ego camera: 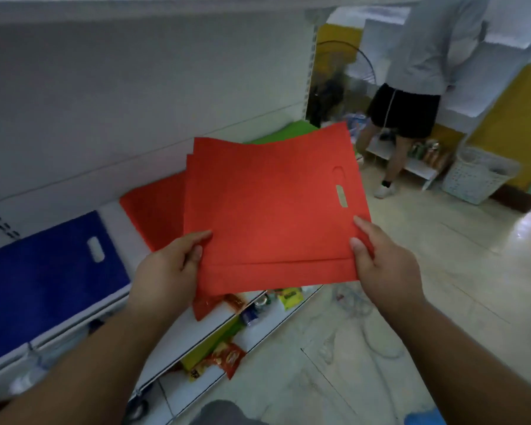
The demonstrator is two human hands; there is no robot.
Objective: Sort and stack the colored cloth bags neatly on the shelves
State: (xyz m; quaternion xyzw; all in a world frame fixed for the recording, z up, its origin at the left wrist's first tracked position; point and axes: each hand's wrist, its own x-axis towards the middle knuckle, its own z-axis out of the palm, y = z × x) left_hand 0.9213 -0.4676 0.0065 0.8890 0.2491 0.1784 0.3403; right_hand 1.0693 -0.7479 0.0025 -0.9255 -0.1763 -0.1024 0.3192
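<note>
Head view. Both hands hold a small sheaf of red cloth bags (273, 210) in the air, above and in front of the white shelf (114, 216). The left hand (169, 271) pinches the near left corner, thumb on top and fingers beneath; the right hand (383, 268) pinches the near right corner in the same manner, so each grip is clamped on the sheaf. At least two bags lie in it, their far left corners fanned slightly apart.

Handling, as a judgement: the bags appear thin, light and limp, yet stiff enough to stay nearly flat when carried by two corners. They look neither fragile nor slippery; the chief risk is that the sheets slide over one another and skew. A hold at two opposite edges, as here, should keep them aligned.

Orientation: the sheaf lies roughly level, broad face up. The die-cut handle slot (341, 194) sits near the right edge, so the bag mouth points to the right and away from the shelf; the folded bottom seam runs along the near edge. The bags are close to square, and a long axis cannot be told with confidence.

On the shelf, a red bag (154, 213) lies beneath the sheaf, a blue bag (43, 277) to its left, and a green bag (285, 133) beyond.
</note>
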